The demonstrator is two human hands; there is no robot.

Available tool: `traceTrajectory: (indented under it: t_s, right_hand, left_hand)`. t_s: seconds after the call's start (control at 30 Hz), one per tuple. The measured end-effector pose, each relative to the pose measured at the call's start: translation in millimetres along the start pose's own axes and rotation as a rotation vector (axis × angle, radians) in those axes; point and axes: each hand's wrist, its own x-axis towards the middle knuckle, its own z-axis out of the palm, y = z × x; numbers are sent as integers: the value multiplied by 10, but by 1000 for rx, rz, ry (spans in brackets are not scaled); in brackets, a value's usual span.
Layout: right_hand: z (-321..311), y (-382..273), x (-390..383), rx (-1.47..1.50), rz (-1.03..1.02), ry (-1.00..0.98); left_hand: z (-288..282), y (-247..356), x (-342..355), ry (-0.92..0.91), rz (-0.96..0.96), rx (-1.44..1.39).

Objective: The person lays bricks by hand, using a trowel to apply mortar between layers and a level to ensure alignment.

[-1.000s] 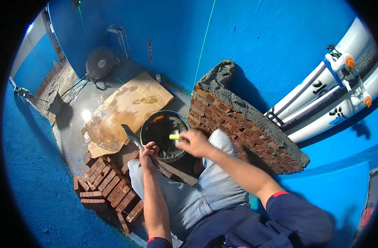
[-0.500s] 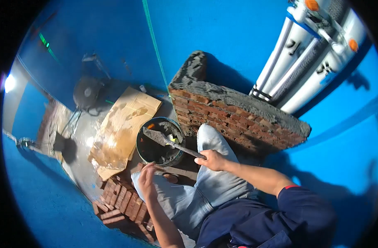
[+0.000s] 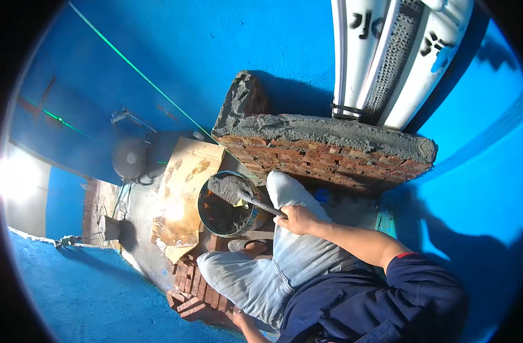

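Observation:
My right hand (image 3: 294, 220) is wrapped round the dark handle of a trowel. Its wide, mortar-coated blade (image 3: 226, 186) is over the bucket (image 3: 202, 214), which holds dark wet mortar and a small yellow-green item. My left hand (image 3: 238, 315) is low beside the stack of red bricks (image 3: 193, 280), partly hidden by my jeans (image 3: 233, 273); whether it grips one is unclear. A low brick wall (image 3: 324, 157), topped with grey mortar and with a short return at its left end, stands just beyond the bucket.
A stained cardboard sheet (image 3: 176, 194) lies left of the bucket, near a fan (image 3: 130, 158) and a grey pail (image 3: 109, 227). Large white pipes (image 3: 410, 86) run up the blue wall (image 3: 273, 40). A thin green line crosses the wall. A bright light glares at left.
The trowel passed from my left hand to my right, its blade now over the bucket. My left hand has dropped down beside the bricks. The camera view has turned.

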Motion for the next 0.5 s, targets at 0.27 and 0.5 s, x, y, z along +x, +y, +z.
traceTrajectory:
  t_s: [0.27, 0.5]
  right_hand:
    - [37, 173, 12, -65, -78, -159]
    - [-132, 153, -44, -54, -102, -215]
  left_hand:
    - [496, 531, -301, -126, 132, -64]
    - [931, 1338, 7, -457, -272, -181]
